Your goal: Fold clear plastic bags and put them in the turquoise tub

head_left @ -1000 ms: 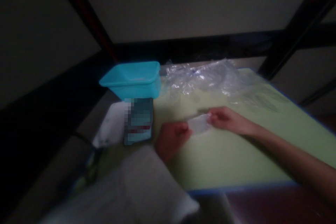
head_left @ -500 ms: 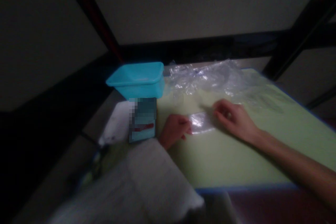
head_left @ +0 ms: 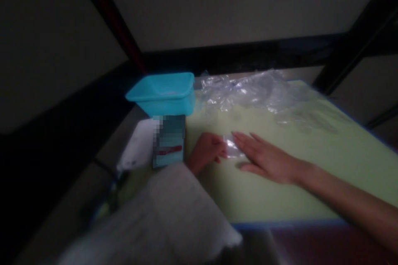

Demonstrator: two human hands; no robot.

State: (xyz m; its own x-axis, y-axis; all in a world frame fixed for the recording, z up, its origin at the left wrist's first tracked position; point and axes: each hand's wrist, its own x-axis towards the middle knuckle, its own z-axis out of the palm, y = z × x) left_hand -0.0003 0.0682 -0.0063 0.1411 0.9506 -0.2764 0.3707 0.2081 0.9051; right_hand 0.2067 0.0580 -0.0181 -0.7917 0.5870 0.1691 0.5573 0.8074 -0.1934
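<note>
A small clear plastic bag point(head_left: 231, 148) lies flat on the yellow-green table top point(head_left: 264, 203). At its left edge my left hand point(head_left: 207, 151) is closed, pinching the plastic between its fingers. My right hand point(head_left: 264, 155) lies flat over the right part of the bag, fingers stretched out and pointing left. The palm and fingers hide that end of the bag.
A turquoise plastic tub point(head_left: 168, 99) stands at the back left. A pile of crumpled clear plastic point(head_left: 251, 93) spreads along the back. Left of my left hand lie a partly blurred-out flat box point(head_left: 172, 155) and a white sheet-like item point(head_left: 139, 143).
My right hand has come down and left, turning from a loosely curled hand at the bag's right end to a flat one on it. My left hand has stayed in place.
</note>
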